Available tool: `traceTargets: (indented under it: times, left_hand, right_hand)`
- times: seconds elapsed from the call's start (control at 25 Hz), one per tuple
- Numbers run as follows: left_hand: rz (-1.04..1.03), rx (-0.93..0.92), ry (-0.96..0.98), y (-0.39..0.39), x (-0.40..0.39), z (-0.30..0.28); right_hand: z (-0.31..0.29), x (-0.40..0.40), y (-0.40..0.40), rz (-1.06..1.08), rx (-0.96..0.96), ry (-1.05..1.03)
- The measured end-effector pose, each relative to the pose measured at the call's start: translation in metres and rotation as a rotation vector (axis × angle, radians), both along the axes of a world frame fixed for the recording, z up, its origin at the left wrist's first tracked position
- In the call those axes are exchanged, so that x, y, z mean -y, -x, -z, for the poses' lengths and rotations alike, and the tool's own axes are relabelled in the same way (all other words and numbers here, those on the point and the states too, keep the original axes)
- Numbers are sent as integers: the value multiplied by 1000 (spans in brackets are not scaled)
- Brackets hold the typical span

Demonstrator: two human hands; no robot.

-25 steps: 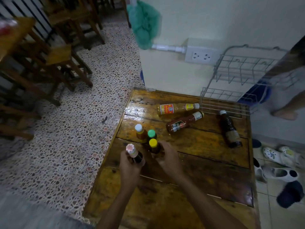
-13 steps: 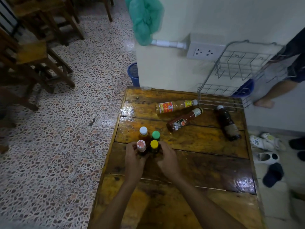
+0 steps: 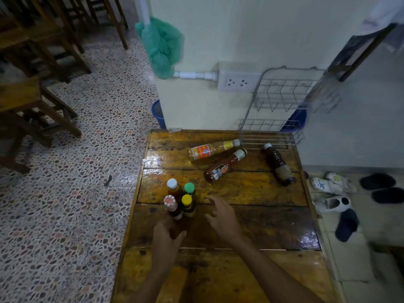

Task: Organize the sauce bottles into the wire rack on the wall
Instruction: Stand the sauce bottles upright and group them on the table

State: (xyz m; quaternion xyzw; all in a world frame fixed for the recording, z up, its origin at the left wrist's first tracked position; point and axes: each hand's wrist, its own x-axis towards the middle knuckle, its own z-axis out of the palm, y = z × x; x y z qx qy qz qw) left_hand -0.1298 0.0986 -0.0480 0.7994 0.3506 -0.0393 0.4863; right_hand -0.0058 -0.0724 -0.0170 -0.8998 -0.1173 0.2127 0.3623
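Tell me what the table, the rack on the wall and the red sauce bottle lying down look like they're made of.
Table: wooden planks, seemingly varnished or wet; grain, plank seams and bright glare show.
Wire rack: thin metal wire, pale grey, probably plated or coated; an open grid you can see through.
Red sauce bottle: clear plastic or glass, cannot tell which; red contents show through, with a paper-like label.

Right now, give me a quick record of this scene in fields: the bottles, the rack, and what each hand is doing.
standing bottles: four in a tight cluster on the wooden table, caps white, green, pink and yellow
lying bottles: three on their sides, a yellow-labelled one, a red one and a dark one
wire rack: on the wall, no bottles in it
left hand: at the base of the cluster, grip unclear
right hand: open, beside the cluster, holding nothing
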Motion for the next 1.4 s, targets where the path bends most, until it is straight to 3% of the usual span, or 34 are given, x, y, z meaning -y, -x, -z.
traceTargets:
  times: [0.2,0.36,0.52,0.6,0.76,1.0,1.2,1.4]
  left_hand:
    - [130,-224,-46,1,79,12]
    - [285,-159,-34,-65,154,0]
    - [393,-128,-101,-141,198,-10]
    - [385,-103,-205,-172,204,-15]
    - [332,-46,-673,-231,167,-10]
    - [349,-313,-853,-268,136,0]
    - [318,-316,-704,-222,162,-15]
    - [199,-1,-422,-130,171,-29]
  right_hand:
    - [-17,110,-72,88,142,156]
    - [-21,176,-153,165,223,259]
    - [-9,194,-207,182,153,321]
    - [1,190,-220,152,100,330]
    - [18,189,-229,168,157,409]
    - [30,197,-214,87,-29,348]
    - [24,184,-160,26,-197,257]
    - [3,156,-101,7,-214,56]
